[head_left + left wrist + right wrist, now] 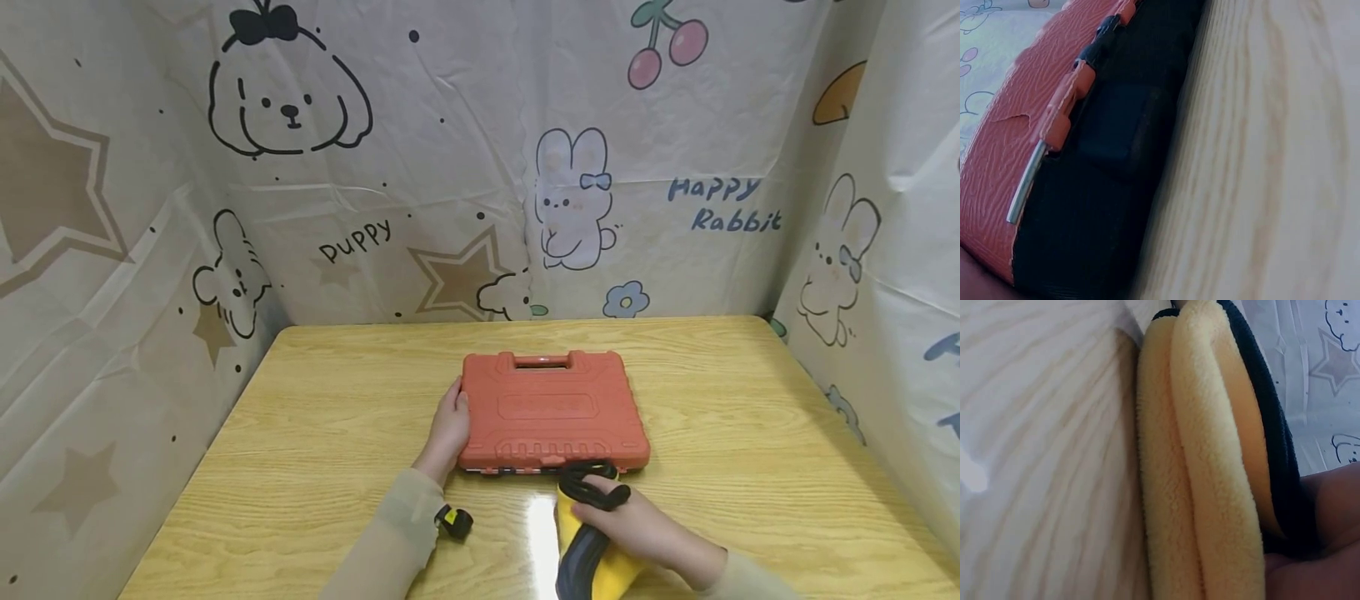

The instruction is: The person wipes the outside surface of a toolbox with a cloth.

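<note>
A red hard-shell tool case [555, 412] with a black lower half lies flat on the table, its handle toward the back wall. My left hand [448, 429] rests against its left side, fingers fairly straight along the edge. In the left wrist view, the black base [1104, 187], a latch and a silver hinge pin show close up. My right hand [626, 517] grips a folded yellow plush cloth [1204, 456] with a dark back and edging, at the case's front right edge. Fingers on the cloth's underside are hidden.
The light wooden table [322, 400] reaches back to a printed curtain [450, 183], which also hangs along both sides. A small black device with a yellow mark [454, 522] sits beside the left sleeve [397, 533].
</note>
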Available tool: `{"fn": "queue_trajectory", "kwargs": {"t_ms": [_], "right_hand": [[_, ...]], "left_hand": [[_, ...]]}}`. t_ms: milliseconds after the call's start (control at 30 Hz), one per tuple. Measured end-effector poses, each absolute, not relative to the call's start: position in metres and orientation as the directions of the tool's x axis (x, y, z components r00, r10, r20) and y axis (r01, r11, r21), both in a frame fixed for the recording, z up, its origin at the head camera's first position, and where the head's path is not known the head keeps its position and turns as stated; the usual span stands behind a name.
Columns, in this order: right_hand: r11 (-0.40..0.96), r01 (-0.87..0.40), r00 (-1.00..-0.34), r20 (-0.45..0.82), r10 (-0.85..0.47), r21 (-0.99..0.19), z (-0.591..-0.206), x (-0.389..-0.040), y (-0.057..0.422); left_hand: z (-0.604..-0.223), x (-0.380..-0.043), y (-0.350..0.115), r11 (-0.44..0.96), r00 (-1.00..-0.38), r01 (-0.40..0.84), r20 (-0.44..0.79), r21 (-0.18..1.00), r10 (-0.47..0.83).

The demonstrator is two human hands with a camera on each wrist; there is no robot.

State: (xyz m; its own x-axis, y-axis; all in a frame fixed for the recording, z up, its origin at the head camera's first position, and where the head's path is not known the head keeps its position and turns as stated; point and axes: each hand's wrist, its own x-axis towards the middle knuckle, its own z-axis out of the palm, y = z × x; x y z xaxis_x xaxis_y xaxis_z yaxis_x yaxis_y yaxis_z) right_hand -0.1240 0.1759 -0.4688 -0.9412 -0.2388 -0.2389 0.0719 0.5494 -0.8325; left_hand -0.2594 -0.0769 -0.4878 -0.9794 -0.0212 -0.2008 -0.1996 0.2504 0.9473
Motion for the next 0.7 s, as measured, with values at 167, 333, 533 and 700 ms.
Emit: {"fn": "queue_trajectory", "kwargs": {"t_ms": [167,333,533,700], "right_hand": [[0.562,0.015,-0.941,-0.202,-0.272,-0.827,-0.471,-0.127,0.165],[0.562,-0.035,-0.939,-0.164,-0.301,-0.827,-0.473,-0.131,0.156],[0.537,-0.066,-0.919,-0.159,-0.362,-0.841,-0.473,-0.135,0.145],[0.522,-0.065,-0.899,-0.177,-0.401,-0.850,-0.471,-0.137,0.137]], "left_hand": [[-0.487,-0.259,-0.077,0.249,-0.979,-0.203,-0.204,0.947,-0.022],[-0.487,-0.259,-0.076,0.244,-0.981,-0.193,-0.194,0.950,-0.017],[-0.487,-0.259,-0.076,0.245,-0.981,-0.194,-0.195,0.950,-0.019],[-0.487,-0.258,-0.077,0.256,-0.982,-0.186,-0.188,0.949,-0.018]]}}
